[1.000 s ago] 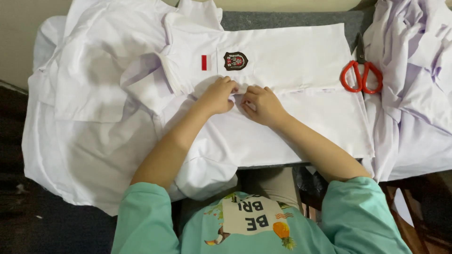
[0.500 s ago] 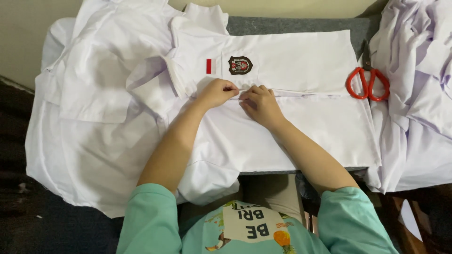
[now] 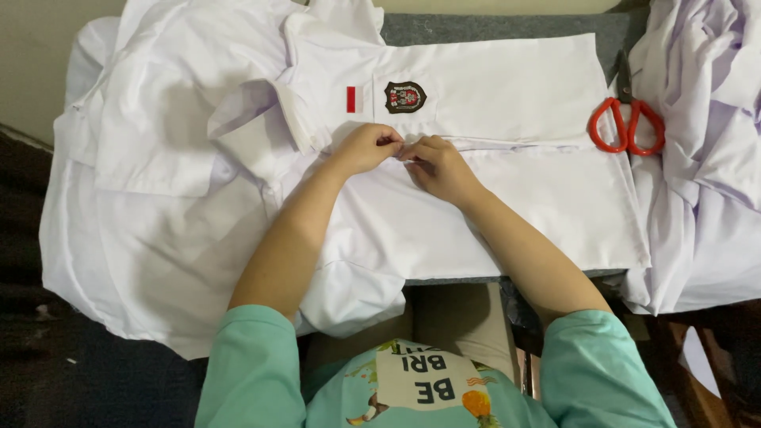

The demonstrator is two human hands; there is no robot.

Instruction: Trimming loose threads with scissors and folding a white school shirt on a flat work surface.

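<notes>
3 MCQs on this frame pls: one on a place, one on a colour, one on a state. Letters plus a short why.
1. Where do the scissors lie?
A. right of the white shirt's front
B. under the left sleeve
C. in the left hand

2. What colour are the scissor handles?
A. blue
B. red
C. black

3. What are the left hand and right hand doing?
A. resting flat and apart
B. gripping the scissors
C. pinching the white shirt at its front placket, fingers meeting

Key:
1 A: they lie on the table by the shirt's right edge.
2 B: both loops are red.
3 C: both hands' fingertips meet on the fabric below the crest patch.
</notes>
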